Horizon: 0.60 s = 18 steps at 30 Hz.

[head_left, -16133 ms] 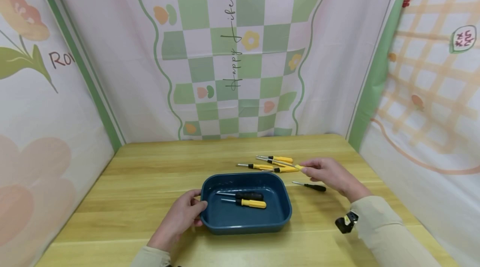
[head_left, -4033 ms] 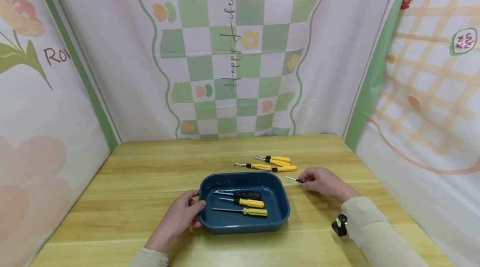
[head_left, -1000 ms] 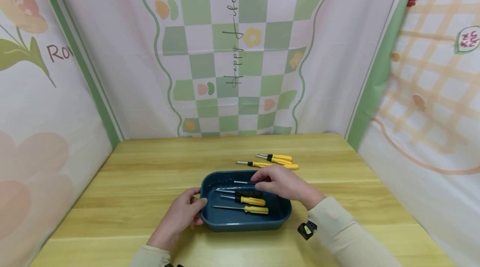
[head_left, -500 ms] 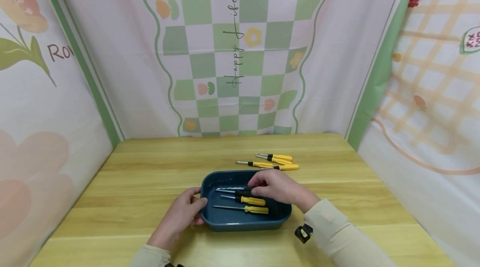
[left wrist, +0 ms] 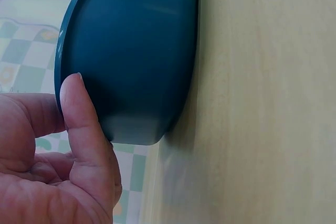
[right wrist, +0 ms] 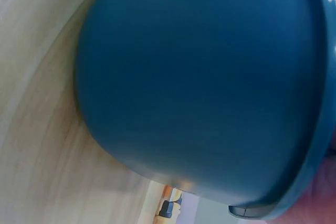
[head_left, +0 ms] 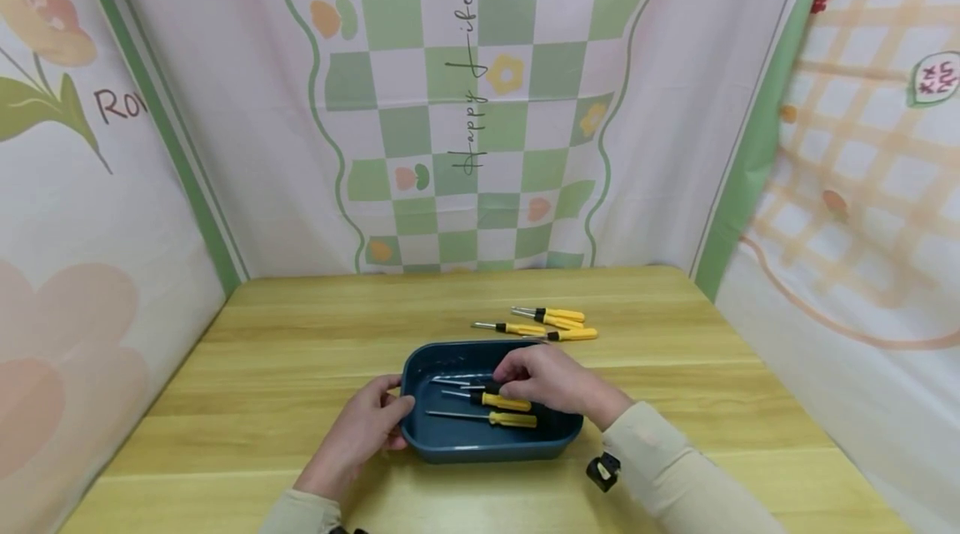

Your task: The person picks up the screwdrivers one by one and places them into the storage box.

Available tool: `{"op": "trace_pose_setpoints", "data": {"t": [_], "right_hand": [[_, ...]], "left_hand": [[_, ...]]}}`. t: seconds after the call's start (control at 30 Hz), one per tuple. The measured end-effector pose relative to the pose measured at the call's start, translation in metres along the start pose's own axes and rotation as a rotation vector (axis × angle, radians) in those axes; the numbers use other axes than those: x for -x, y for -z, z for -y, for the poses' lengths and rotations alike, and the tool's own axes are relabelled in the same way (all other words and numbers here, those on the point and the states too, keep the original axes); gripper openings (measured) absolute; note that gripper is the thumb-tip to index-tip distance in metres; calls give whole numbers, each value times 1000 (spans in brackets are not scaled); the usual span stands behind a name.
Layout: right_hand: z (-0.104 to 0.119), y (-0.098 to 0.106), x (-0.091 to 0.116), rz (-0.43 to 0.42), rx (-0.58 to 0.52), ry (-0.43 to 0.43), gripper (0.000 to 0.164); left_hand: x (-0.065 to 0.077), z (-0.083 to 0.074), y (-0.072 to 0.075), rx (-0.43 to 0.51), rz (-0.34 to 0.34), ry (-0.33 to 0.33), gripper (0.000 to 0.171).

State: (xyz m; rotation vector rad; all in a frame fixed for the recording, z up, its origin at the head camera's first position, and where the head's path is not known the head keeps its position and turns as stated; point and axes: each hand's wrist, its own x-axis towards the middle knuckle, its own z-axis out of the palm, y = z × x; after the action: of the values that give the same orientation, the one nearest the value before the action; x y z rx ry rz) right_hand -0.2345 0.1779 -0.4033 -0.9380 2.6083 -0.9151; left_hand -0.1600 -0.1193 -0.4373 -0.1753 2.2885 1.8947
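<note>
My left hand [head_left: 367,421] grips the left rim of a dark blue tray [head_left: 491,455], thumb on one side of the wall as the left wrist view shows. Inside the tray, my right hand [head_left: 551,380] pinches a small black-handled screwdriver [head_left: 472,387]; most of its handle is hidden by the fingers. Beneath it lies a larger black-handled screwdriver [head_left: 444,381], partly covered. In front of these are a yellow-and-black screwdriver [head_left: 506,402] and a longer all-yellow-handled screwdriver [head_left: 513,419]. In the right wrist view the tray's outer wall [right wrist: 194,77] covers most of the frame.
Behind the tray, on the wooden table [head_left: 322,326], lie several yellow-and-black screwdrivers, among them a near right one [head_left: 576,335] and a left one [head_left: 525,329]. Patterned cloth [head_left: 480,101] stands at the back and both sides.
The yellow screwdriver went from my right hand into the tray; then that hand brought the small black screwdriver from the table. In the last second it lowered it toward the larger black one.
</note>
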Motion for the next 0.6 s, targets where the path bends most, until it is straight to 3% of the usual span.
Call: {"op": "trace_pose_setpoints", "data": {"t": [0.6], "right_hand": [[0, -7, -2, 25, 60, 0, 17]], "left_hand": [[-1, -1, -2, -4, -7, 6, 50]]}}
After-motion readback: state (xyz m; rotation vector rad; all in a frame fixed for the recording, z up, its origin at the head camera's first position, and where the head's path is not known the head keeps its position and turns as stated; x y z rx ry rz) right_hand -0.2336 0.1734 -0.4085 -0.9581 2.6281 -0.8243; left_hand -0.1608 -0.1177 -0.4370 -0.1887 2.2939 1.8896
